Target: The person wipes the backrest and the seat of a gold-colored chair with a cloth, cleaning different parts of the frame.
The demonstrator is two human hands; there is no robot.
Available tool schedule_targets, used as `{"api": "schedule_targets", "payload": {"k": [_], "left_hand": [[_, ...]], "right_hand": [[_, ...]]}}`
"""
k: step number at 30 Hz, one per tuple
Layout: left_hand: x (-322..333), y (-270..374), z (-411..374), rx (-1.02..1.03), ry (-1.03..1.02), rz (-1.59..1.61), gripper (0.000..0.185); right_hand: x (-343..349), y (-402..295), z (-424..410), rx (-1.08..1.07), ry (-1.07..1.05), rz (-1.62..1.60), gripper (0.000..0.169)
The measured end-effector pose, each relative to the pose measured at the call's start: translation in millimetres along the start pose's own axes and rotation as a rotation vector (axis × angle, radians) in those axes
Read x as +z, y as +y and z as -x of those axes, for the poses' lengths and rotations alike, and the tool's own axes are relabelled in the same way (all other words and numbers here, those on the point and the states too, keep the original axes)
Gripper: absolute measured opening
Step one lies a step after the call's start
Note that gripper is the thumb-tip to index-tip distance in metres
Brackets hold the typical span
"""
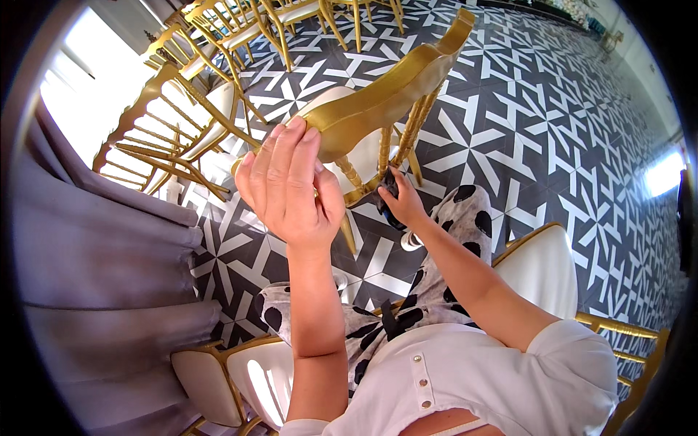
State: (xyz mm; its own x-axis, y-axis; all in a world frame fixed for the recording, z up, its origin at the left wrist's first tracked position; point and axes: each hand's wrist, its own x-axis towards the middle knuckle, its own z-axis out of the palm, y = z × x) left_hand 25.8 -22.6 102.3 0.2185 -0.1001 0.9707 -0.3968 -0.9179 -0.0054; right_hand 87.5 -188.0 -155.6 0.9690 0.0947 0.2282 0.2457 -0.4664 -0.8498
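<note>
A gold chiavari-style chair point(381, 95) stands before me, its scalloped top rail slanting up to the right. My left hand point(286, 182) is wrapped over the near left end of that rail, fingers on top and thumb curled beneath. Lower down, my right hand point(402, 200) holds a dark, crumpled cloth point(388, 203) against the base of the turned spindles point(411, 133), at the lower back rail. Part of the pale seat point(365, 155) shows between the spindles. My left hand and the top rail hide the left side of the backrest.
More gold chairs point(163, 125) stand at the left and far side. Beside me are a white-padded chair seat point(540, 267) on the right and further padded seats point(262, 376) on the left. Grey curtains point(103, 245) hang at the left. The floor point(469, 147) has black-and-white patterned tiles.
</note>
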Motion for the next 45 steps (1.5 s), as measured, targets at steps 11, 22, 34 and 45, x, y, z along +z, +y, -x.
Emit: {"api": "schedule_targets", "payload": {"k": [11,22,34,45], "left_hand": [[0,-1,2,0.001,0.004,-0.005,0.034],[7,-3,5,-0.019,0.056,0.018,0.035],[5,-4,3,-0.022,0.047,0.025,0.033],[-3,-1,4,-0.042,-0.026,0.044,0.030]], "right_hand": [[8,-20,34,-0.073,0.035,0.241,0.049],[20,-20,20,-0.221,-0.107,0.552,0.054],[17,-30,18,-0.195,-0.146,0.544,0.061],[18,-27,27,-0.164,-0.129,0.530,0.055]]}}
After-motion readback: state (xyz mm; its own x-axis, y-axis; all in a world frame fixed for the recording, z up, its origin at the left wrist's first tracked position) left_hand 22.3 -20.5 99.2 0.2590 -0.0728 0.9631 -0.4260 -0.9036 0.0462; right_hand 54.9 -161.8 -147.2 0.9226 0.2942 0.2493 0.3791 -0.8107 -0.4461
